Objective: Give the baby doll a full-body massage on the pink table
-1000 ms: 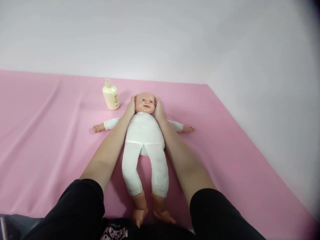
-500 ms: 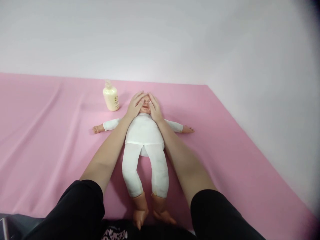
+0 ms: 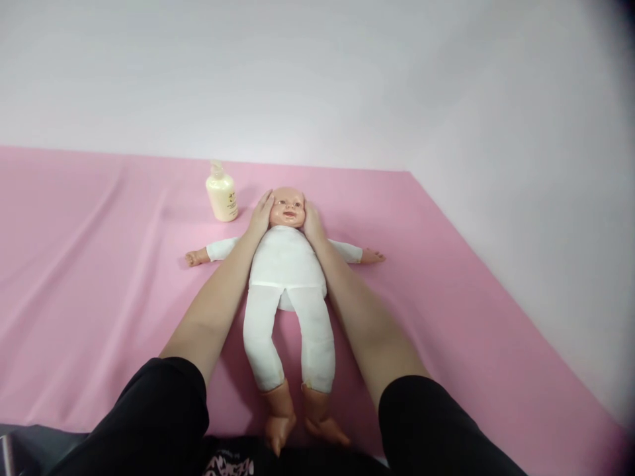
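Note:
A baby doll (image 3: 288,261) with a white cloth body lies on its back, its head away from me and its feet close to my body. Flat against the left side of its head rests my left hand (image 3: 261,215), fingers stretched out. My right hand (image 3: 312,221) lies along the other side of the head, also with straight fingers. Both palms touch the doll's head without grasping it, and its front is uncovered between them. The doll's arms spread outward beyond my forearms.
A pale yellow pump bottle (image 3: 223,198) stands upright to the left of the doll's head. Beneath everything is a pink sheet (image 3: 99,277) with some creases. Behind it rises a white wall (image 3: 297,79). A dark edge with a shiny object (image 3: 8,453) shows at bottom left.
Both hands have slid outward and down from the doll's forehead and cheeks to the sides of its head, uncovering its eyes and forehead. The doll's body and the bottle stay in place.

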`<state>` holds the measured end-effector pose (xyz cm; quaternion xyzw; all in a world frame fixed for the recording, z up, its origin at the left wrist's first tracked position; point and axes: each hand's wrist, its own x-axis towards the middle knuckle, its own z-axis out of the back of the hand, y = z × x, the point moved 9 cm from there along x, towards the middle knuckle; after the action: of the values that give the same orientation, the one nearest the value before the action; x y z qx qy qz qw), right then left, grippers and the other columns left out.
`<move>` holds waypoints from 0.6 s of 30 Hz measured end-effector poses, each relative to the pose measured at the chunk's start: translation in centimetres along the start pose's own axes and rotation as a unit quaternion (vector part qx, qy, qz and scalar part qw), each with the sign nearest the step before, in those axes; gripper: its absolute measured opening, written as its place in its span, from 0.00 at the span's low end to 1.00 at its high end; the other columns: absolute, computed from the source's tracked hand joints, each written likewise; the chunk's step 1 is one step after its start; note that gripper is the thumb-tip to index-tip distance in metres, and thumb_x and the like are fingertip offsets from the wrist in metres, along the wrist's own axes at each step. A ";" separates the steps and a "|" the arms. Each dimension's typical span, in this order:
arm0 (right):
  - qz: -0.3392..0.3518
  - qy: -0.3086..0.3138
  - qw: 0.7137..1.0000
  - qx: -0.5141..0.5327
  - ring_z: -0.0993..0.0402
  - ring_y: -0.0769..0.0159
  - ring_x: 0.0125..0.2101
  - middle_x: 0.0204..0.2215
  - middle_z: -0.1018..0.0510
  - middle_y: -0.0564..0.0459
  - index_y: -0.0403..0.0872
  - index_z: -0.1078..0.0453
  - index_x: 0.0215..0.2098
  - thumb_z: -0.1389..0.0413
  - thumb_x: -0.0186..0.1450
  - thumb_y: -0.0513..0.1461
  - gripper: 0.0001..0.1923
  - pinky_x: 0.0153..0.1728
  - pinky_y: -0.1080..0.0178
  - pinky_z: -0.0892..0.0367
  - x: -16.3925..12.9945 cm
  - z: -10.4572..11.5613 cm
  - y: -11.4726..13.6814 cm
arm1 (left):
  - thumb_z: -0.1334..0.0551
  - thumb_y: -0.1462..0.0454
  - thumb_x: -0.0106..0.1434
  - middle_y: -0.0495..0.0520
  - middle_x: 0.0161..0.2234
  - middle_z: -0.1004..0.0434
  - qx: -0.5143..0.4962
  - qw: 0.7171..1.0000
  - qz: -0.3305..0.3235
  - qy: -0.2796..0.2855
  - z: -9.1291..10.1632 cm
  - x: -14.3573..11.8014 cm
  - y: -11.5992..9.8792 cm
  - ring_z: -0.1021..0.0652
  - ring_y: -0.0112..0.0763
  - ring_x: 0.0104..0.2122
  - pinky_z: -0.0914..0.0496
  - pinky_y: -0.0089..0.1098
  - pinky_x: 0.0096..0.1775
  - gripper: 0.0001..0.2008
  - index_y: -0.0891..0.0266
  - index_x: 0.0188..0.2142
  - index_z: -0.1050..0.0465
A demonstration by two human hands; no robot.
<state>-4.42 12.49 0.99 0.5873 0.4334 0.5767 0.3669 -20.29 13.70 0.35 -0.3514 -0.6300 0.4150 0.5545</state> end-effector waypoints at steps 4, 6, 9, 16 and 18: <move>0.150 0.042 0.980 -0.120 0.44 0.57 0.71 0.69 0.34 0.51 0.55 0.30 0.62 0.51 0.67 0.63 0.34 0.74 0.50 0.53 -1.4 -0.2 4.4 | 0.39 0.35 0.60 0.60 0.67 0.33 0.121 0.971 -0.174 0.107 -1.5 -1.6 -5.3 0.37 0.49 0.70 0.49 0.49 0.71 0.37 0.55 0.59 0.25; 0.173 0.064 0.972 -0.148 0.45 0.58 0.71 0.69 0.36 0.53 0.56 0.30 0.63 0.51 0.69 0.61 0.32 0.74 0.50 0.54 -1.8 -0.7 5.2 | 0.39 0.37 0.61 0.61 0.67 0.33 0.156 0.960 -0.200 0.115 -1.6 -2.1 -6.4 0.37 0.50 0.69 0.49 0.50 0.71 0.36 0.55 0.60 0.26; 0.162 0.054 0.971 -0.166 0.46 0.58 0.72 0.70 0.37 0.54 0.56 0.32 0.65 0.52 0.69 0.61 0.33 0.75 0.49 0.55 -1.7 -0.7 5.0 | 0.39 0.40 0.63 0.61 0.68 0.35 0.165 0.963 -0.191 0.098 -1.3 -2.1 -6.2 0.37 0.49 0.69 0.47 0.50 0.71 0.34 0.55 0.62 0.28; 0.037 -0.019 0.984 -0.172 0.36 0.47 0.67 0.64 0.29 0.39 0.45 0.36 0.67 0.47 0.62 0.65 0.46 0.71 0.45 0.46 -0.9 0.9 1.1 | 0.42 0.41 0.67 0.60 0.70 0.39 0.146 0.973 -0.163 0.072 -0.6 -2.2 -4.3 0.40 0.46 0.71 0.50 0.46 0.72 0.37 0.56 0.68 0.36; 0.004 -0.029 0.985 -0.171 0.34 0.44 0.66 0.62 0.26 0.37 0.43 0.35 0.66 0.45 0.61 0.66 0.48 0.70 0.44 0.46 -1.0 1.2 0.3 | 0.44 0.40 0.67 0.61 0.70 0.39 0.147 0.974 -0.160 0.066 -0.5 -2.3 -4.1 0.41 0.46 0.71 0.50 0.46 0.72 0.39 0.57 0.69 0.39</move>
<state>-3.20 11.54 0.79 0.5345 0.3153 0.6265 0.4716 -19.37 10.00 3.22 -0.1872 -0.5722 0.3852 0.6994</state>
